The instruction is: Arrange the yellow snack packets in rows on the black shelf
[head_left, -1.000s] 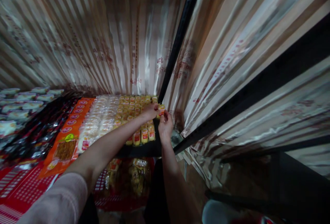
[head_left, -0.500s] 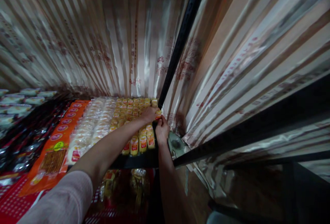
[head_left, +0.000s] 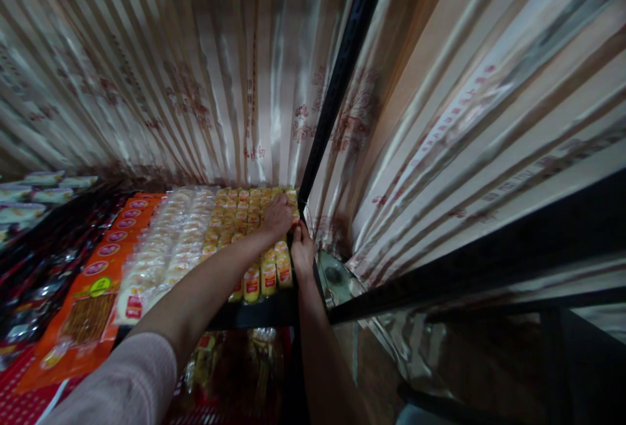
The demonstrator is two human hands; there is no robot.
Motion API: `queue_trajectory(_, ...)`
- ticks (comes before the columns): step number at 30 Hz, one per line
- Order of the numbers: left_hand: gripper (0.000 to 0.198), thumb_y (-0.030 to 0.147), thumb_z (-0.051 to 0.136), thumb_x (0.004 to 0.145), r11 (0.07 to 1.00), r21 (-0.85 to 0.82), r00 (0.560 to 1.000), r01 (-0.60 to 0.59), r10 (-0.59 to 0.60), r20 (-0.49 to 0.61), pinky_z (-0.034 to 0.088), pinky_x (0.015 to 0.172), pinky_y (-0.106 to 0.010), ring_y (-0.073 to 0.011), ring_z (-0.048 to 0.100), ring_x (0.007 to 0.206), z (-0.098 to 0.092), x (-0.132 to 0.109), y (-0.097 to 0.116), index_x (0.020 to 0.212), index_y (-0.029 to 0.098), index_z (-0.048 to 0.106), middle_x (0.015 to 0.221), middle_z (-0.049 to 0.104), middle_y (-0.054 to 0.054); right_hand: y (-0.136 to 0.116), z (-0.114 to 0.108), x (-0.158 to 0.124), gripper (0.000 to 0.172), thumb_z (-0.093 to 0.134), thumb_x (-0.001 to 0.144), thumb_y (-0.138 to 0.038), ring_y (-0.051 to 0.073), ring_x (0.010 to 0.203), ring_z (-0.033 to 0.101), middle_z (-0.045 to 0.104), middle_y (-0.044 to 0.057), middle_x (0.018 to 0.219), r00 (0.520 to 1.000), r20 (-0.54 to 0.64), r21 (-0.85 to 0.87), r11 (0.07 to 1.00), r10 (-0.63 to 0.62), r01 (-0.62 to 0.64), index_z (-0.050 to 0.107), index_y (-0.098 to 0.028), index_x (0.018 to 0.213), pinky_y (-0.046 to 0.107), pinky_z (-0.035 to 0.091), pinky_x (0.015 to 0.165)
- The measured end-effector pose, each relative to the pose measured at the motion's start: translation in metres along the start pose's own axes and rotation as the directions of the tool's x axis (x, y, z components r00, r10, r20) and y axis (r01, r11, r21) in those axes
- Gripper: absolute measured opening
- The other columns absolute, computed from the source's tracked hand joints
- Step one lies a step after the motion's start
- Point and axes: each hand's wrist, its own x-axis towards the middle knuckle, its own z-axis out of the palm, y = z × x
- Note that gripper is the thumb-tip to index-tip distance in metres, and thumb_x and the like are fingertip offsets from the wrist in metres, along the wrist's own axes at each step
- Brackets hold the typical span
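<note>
Small yellow snack cakes in clear wrappers with red labels (head_left: 251, 283) stand in rows at the right end of a dark shelf (head_left: 259, 313). My left hand (head_left: 278, 215) reaches over the rows from the left, fingers closed on one wrapped cake (head_left: 295, 215) in the back right corner. My right hand (head_left: 303, 250) comes up beside the shelf's right edge, thumb and fingers pinched at the near end of that same cake. Part of the cake is hidden by my fingers.
A black slotted post (head_left: 337, 92) rises right behind my hands, before a pleated printed curtain (head_left: 220, 73). Leftward lie clear-wrapped white pastries (head_left: 180, 223), orange snack packs (head_left: 92, 294) and dark packets (head_left: 44, 262). Bagged goods (head_left: 210, 360) sit below.
Both hands have moved slightly left with the cake, bringing it in against the row at the shelf's corner. The view has shifted a little.
</note>
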Motion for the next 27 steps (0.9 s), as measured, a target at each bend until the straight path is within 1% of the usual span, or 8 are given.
queue_trajectory(5, 0.017, 0.019, 0.049, 0.083, 0.998, -0.044, 0.999, 0.041, -0.041, -0.004, 0.039, 0.091, -0.033, -0.0241, 0.043, 0.108, 0.002, 0.0, -0.001, 0.089, 0.016, 0.065, 0.108, 0.052, -0.01, 0.004, 0.001, 0.001, 0.053, 0.029, 0.09, -0.047, 0.019, 0.122, 0.047, 0.054, 0.01, 0.13, 0.998, 0.055, 0.047, 0.999, 0.013, -0.015, 0.051, -0.016, 0.127, 0.034, 0.031, 0.106)
queue_trajectory(8, 0.018, 0.019, 0.049, 0.084, 0.997, -0.052, 0.998, 0.059, -0.059, 0.009, 0.038, 0.092, -0.033, -0.024, 0.043, 0.108, 0.001, -0.001, -0.001, 0.093, 0.017, 0.064, 0.109, 0.052, -0.01, 0.007, 0.002, 0.001, 0.056, 0.026, 0.09, -0.049, 0.019, 0.123, 0.046, 0.054, 0.009, 0.13, 0.998, 0.062, 0.085, 0.996, 0.011, -0.016, 0.052, -0.015, 0.126, 0.034, 0.029, 0.108)
queue_trajectory(14, 0.02, 0.018, 0.047, 0.085, 0.996, 0.033, 0.996, 0.084, -0.084, 0.011, 0.038, 0.088, -0.031, -0.0243, 0.045, 0.109, -0.001, -0.001, 0.003, 0.099, 0.016, 0.061, 0.108, 0.054, -0.01, 0.009, 0.004, 0.002, 0.058, 0.024, 0.091, -0.052, 0.018, 0.122, 0.047, 0.057, 0.008, 0.126, 0.997, 0.078, 0.103, 0.995, -0.02, 0.012, 0.054, -0.016, 0.124, 0.035, 0.028, 0.109)
queue_trajectory(17, 0.023, 0.017, 0.045, 0.085, 0.993, 0.05, 0.994, 0.105, -0.106, 0.015, 0.039, 0.087, -0.031, -0.0251, 0.044, 0.111, -0.002, -0.001, 0.006, 0.102, 0.016, 0.06, 0.111, 0.054, -0.011, 0.011, 0.004, 0.004, 0.059, 0.022, 0.091, -0.054, 0.019, 0.123, 0.046, 0.057, 0.008, 0.126, 0.996, 0.088, 0.101, 0.995, -0.002, -0.007, 0.055, -0.016, 0.123, 0.036, 0.028, 0.109)
queue_trajectory(19, 0.025, 0.016, 0.044, 0.086, 0.995, 0.045, 0.996, 0.088, -0.089, 0.007, 0.039, 0.088, -0.032, -0.0258, 0.044, 0.111, -0.004, -0.002, 0.008, 0.105, 0.015, 0.059, 0.112, 0.053, -0.012, 0.012, 0.004, 0.005, 0.06, 0.023, 0.09, -0.054, 0.019, 0.125, 0.044, 0.054, 0.009, 0.13, 0.997, 0.07, 0.095, 0.995, 0.021, -0.028, 0.053, -0.016, 0.126, 0.036, 0.026, 0.11)
queue_trajectory(23, 0.027, 0.013, 0.041, 0.086, 0.999, 0.023, 0.999, 0.044, -0.044, -0.008, 0.038, 0.09, -0.034, -0.0253, 0.045, 0.11, -0.006, -0.007, 0.01, 0.106, 0.012, 0.059, 0.11, 0.055, -0.013, 0.011, 0.003, 0.004, 0.06, 0.025, 0.09, -0.051, 0.018, 0.132, 0.035, 0.043, 0.009, 0.14, 0.998, 0.044, 0.078, 0.996, 0.04, -0.043, 0.044, -0.013, 0.133, 0.035, 0.021, 0.112)
queue_trajectory(27, 0.028, 0.012, 0.036, 0.087, 1.0, 0.006, 0.999, 0.011, -0.011, -0.035, 0.037, 0.092, -0.034, -0.0249, 0.042, 0.112, -0.008, -0.015, 0.013, 0.1, 0.014, 0.061, 0.111, 0.054, -0.012, 0.002, 0.0, 0.0, 0.06, 0.025, 0.09, -0.048, 0.02, 0.133, 0.033, 0.041, 0.012, 0.141, 0.999, 0.036, 0.02, 0.999, 0.039, -0.04, 0.043, -0.011, 0.134, 0.037, 0.019, 0.112)
